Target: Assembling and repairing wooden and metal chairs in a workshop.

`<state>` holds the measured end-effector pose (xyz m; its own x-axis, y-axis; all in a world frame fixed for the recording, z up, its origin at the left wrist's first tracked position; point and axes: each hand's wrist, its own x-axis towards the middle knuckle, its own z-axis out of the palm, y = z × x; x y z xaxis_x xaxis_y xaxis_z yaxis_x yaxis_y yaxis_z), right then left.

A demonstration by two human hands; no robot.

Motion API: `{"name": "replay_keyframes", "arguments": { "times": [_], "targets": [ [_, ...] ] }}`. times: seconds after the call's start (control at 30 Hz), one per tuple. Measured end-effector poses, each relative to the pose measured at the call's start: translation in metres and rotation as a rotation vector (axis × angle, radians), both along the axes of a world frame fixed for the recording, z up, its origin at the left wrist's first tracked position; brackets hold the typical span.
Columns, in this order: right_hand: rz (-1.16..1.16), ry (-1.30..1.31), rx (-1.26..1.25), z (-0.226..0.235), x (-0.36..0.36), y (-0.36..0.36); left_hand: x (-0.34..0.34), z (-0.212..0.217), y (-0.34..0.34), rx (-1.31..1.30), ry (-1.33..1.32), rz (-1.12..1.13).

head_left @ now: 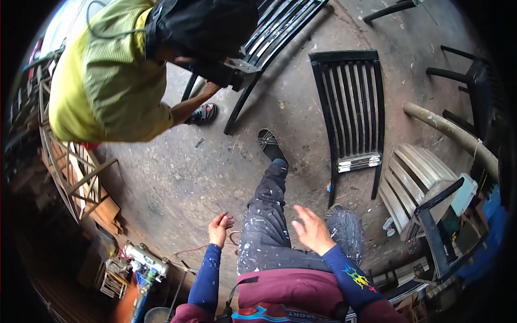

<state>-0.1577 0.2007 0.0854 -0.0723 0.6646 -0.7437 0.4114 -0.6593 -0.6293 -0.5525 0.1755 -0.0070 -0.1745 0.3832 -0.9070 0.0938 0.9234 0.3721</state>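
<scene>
1. Paint-spattered trouser leg [265, 226] stretches over the concrete floor [177, 177]; right hand [311, 230] hovers spread above it.
2. Left hand [219, 227] half curled, empty, beside a thin wire [188, 252]; wire's ends unclear.
3. Black slatted chair frame [353, 116] lies beyond the foot.

Stained concrete floor [177, 183] strewn with black slatted chair frames [353, 113] and a white chair [412, 183].
</scene>
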Motion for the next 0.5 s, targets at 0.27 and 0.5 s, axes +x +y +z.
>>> {"name": "replay_keyframes", "arguments": {
  "times": [0.27,0.5],
  "targets": [
    [0.122,0.127,0.252,-0.008,-0.028,0.158,0.102,0.041,0.157,0.021,0.209,-0.365],
    [0.042,-0.061,0.384,-0.130,-0.027,0.233,0.234,-0.035,0.194,0.325,-0.097,-0.997]
  ]
}}
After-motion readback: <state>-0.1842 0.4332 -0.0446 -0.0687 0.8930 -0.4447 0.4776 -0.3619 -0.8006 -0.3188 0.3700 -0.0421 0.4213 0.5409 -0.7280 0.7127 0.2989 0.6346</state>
